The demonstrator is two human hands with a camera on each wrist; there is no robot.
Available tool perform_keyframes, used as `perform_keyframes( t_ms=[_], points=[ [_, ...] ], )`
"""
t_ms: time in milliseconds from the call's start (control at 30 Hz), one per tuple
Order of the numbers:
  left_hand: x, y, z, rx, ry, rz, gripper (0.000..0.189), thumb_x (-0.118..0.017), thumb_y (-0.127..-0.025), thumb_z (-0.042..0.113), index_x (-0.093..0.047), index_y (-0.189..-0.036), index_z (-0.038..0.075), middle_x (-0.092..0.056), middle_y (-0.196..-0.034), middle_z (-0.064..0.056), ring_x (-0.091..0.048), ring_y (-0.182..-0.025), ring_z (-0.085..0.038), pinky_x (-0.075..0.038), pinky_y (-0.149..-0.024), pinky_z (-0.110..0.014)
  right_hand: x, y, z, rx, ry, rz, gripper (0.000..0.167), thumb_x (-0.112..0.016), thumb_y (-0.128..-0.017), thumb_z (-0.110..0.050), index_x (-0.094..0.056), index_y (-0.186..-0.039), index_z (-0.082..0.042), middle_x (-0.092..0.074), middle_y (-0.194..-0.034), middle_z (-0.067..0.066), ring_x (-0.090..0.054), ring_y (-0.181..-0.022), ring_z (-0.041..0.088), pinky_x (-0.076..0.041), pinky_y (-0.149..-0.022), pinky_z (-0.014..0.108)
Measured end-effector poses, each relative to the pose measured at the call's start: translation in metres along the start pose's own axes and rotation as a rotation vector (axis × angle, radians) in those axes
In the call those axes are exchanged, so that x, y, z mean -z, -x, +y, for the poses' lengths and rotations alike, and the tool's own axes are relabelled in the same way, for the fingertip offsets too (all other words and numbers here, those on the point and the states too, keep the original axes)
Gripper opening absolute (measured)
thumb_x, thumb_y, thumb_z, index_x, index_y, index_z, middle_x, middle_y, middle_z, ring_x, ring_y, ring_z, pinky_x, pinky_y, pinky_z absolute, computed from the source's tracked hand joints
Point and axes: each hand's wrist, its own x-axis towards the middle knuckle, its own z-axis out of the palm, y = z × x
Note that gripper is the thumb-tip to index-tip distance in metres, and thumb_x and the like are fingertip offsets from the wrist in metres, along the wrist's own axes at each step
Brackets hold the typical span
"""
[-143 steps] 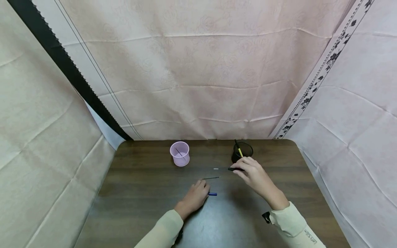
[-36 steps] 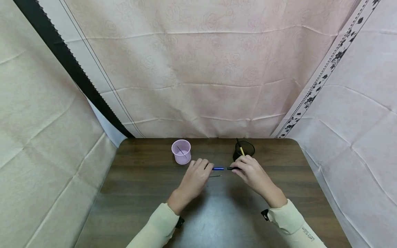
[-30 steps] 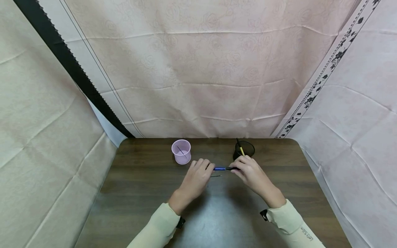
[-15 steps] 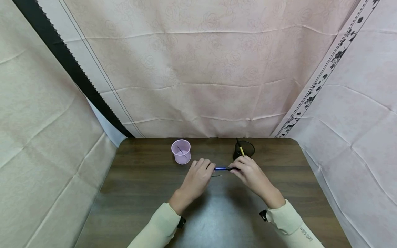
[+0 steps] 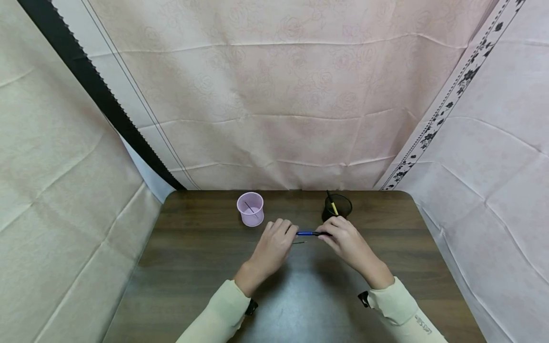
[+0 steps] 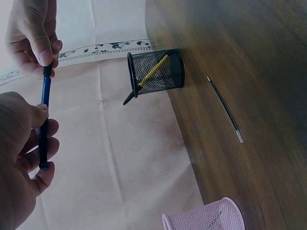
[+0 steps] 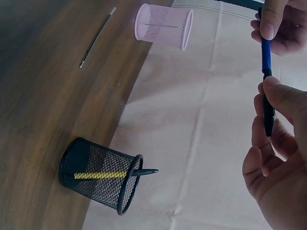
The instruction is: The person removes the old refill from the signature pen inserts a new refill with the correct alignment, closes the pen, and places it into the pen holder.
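Observation:
A blue and black pen (image 5: pixel 305 233) is held level above the table between both hands, its blue barrel meeting the black front part. My left hand (image 5: pixel 274 245) grips the barrel end; in the left wrist view a black end cap (image 6: pixel 43 165) pokes out under the fingers. My right hand (image 5: pixel 349 243) pinches the black front part, whose tapered tip (image 7: pixel 269 127) points back into the palm in the right wrist view. On the table just below the pen lies a thin dark ink refill (image 6: pixel 224 108), partly covered by the left hand in the head view.
Toward the table's back edge stands a lilac mesh cup (image 5: pixel 250 219) with a thin stick inside. Right of it, behind the right hand, a black mesh cup (image 7: pixel 91 153) holds a yellow and black pen (image 7: pixel 103 175). Cloth curtains (image 5: pixel 274 95) hang around the table (image 5: pixel 193 267).
The left hand lifted the blue barrel from the table and brought it right to the black part in the right hand. The gap between the two parts has closed; the exposed refill there is covered.

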Motion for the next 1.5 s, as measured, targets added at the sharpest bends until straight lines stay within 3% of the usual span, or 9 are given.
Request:
perform_keyframes(
  t_ms=[267, 433, 633, 867, 1200, 1500],
  points=[
    [-0.002, 0.001, 0.0, -0.021, 0.032, 0.007, 0.006, -0.068, -0.099, 0.014, -0.066, -0.102, 0.009, -0.061, -0.091, -0.001, -0.056, -0.084, -0.019, -0.037, -0.066, -0.029, -0.002, 0.001, 0.001, -0.002, 0.073, 0.032, 0.018, -0.085, -0.083, -0.011, -0.077, -0.098, -0.013, -0.071, -0.095, -0.002, -0.063, -0.084, 0.018, -0.053, -0.071, 0.037],
    [-0.003, 0.0, -0.002, -0.017, 0.041, 0.028, 0.007, -0.069, -0.098, 0.014, -0.066, -0.101, 0.009, -0.061, -0.091, -0.001, -0.056, -0.083, -0.019, -0.037, -0.065, -0.03, -0.003, 0.002, 0.001, 0.001, 0.124, 0.053, 0.019, -0.085, -0.083, -0.014, -0.077, -0.099, -0.018, -0.072, -0.092, -0.006, -0.065, -0.072, 0.011, -0.054, -0.062, 0.034],
    [-0.006, 0.0, -0.005, -0.019, 0.025, 0.035, 0.007, -0.068, -0.099, 0.016, -0.067, -0.101, 0.009, -0.062, -0.092, 0.0, -0.056, -0.083, -0.019, -0.036, -0.064, -0.03, -0.003, 0.002, 0.003, 0.007, 0.018, 0.02, 0.023, -0.084, -0.084, -0.008, -0.075, -0.104, -0.014, -0.071, -0.094, -0.005, -0.064, -0.076, 0.007, -0.056, -0.066, 0.031],
    [-0.007, 0.002, -0.007, -0.021, 0.018, 0.031, 0.007, -0.068, -0.099, 0.016, -0.066, -0.102, 0.01, -0.062, -0.092, -0.001, -0.056, -0.083, -0.019, -0.037, -0.064, -0.03, 0.0, 0.003, 0.007, -0.004, -0.077, -0.019, 0.032, -0.08, -0.083, 0.006, -0.073, -0.111, -0.007, -0.073, -0.105, 0.002, -0.07, -0.094, 0.016, -0.059, -0.077, 0.035],
    [-0.003, 0.003, -0.009, -0.007, 0.055, 0.003, 0.005, -0.063, -0.101, 0.012, -0.066, -0.104, 0.008, -0.063, -0.095, -0.002, -0.057, -0.086, -0.02, -0.039, -0.066, -0.031, -0.004, 0.005, 0.011, -0.05, -0.099, 0.059, 0.028, -0.085, -0.077, 0.006, -0.067, -0.095, -0.006, -0.067, -0.09, 0.0, -0.063, -0.076, 0.008, -0.052, -0.067, 0.019],
    [-0.002, 0.004, -0.011, -0.022, 0.075, 0.005, 0.006, -0.066, -0.1, 0.012, -0.067, -0.104, 0.008, -0.063, -0.095, -0.002, -0.058, -0.085, -0.02, -0.041, -0.066, -0.03, -0.001, 0.006, 0.011, -0.042, -0.055, 0.022, 0.021, -0.083, -0.083, -0.004, -0.07, -0.094, -0.014, -0.067, -0.089, -0.008, -0.058, -0.078, 0.008, -0.048, -0.07, 0.033]
  ],
)
